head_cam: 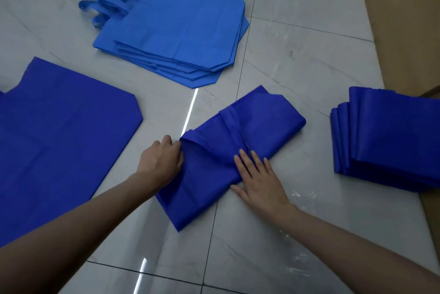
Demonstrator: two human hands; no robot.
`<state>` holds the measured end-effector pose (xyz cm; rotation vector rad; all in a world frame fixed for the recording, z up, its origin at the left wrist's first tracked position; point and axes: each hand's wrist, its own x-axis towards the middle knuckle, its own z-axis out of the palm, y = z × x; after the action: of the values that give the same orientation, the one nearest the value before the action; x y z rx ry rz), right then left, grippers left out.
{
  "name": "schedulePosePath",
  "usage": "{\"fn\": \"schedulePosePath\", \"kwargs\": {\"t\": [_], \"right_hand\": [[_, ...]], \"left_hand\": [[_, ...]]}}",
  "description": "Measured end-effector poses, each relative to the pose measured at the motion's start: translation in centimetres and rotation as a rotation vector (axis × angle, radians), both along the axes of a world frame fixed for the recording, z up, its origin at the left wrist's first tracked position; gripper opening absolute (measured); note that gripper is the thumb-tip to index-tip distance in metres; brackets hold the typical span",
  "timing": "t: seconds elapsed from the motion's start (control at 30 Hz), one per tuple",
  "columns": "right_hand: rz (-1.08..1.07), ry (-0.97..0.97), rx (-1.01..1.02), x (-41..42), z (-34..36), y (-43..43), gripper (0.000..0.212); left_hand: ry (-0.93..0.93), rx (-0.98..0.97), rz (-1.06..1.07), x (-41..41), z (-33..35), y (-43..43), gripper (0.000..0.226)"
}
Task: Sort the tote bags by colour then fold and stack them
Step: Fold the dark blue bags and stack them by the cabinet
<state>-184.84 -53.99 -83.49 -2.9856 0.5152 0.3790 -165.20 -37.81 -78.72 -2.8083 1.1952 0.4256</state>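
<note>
A pale marble-tiled floor (297,32) filled the frame, with four groups of tote bags spread over it. At the left edge lay a flat dark blue bag (59,139), unfolded; whether more lay beneath it could not be told. In the upper centre sat one pile of light blue bags (181,32), at least five layers showing at its lower edge, their handles (107,5) bunched at the upper left of the pile. In the centre, well apart from the others, lay a single half-folded dark blue bag (250,127), set on a slant. At the right edge stood one stack of folded dark blue bags (392,136), at least four rounded folds showing on its left side, partly resting on brown cardboard (404,20) that ran down the right border.

Two bare arms reached in from the bottom of the frame. The left hand (162,159) was at the left end of the half-folded bag, its fingers curled and clamped on the cloth's edge. The right hand (260,182) lay palm down on the bag's lower right part, fingers straight and slightly apart, pressing it to the floor.
</note>
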Motion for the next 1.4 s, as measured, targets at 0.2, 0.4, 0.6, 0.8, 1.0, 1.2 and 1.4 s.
{"fn": "schedulePosePath", "kwargs": {"t": [0.2, 0.4, 0.6, 0.8, 1.0, 1.2, 1.4], "right_hand": [[0.318, 0.025, 0.095, -1.0, 0.2, -4.1, 0.084], [0.298, -0.057, 0.12, -1.2, -0.5, -4.3, 0.074], [0.261, -0.32, -0.002, -1.0, 1.0, -4.0, 0.056], [0.041, -0.35, -0.018, 2.9, 0.6, 0.3, 0.054], [0.008, -0.224, -0.013, 2.4, -0.7, -1.5, 0.053], [0.426, -0.245, -0.047, -2.1, -0.5, -5.7, 0.066], [0.511, 0.126, 0.17, -3.0, 0.9, -6.4, 0.074]], "left_hand": [[0.103, -0.12, -0.253, 3.9, 0.6, 1.5, 0.066], [0.121, 0.124, -0.807, 3.0, -1.6, -0.3, 0.073], [0.032, 0.038, -0.679, -1.3, -4.3, -0.3, 0.07], [0.001, -0.122, -0.504, -5.9, -5.8, 0.4, 0.068], [0.004, -0.154, -0.385, -7.2, -6.2, 0.2, 0.07], [-0.018, -0.092, -0.321, -8.1, -5.9, -0.4, 0.07], [0.068, -0.054, -0.296, -8.0, -4.8, -0.9, 0.073]]}}
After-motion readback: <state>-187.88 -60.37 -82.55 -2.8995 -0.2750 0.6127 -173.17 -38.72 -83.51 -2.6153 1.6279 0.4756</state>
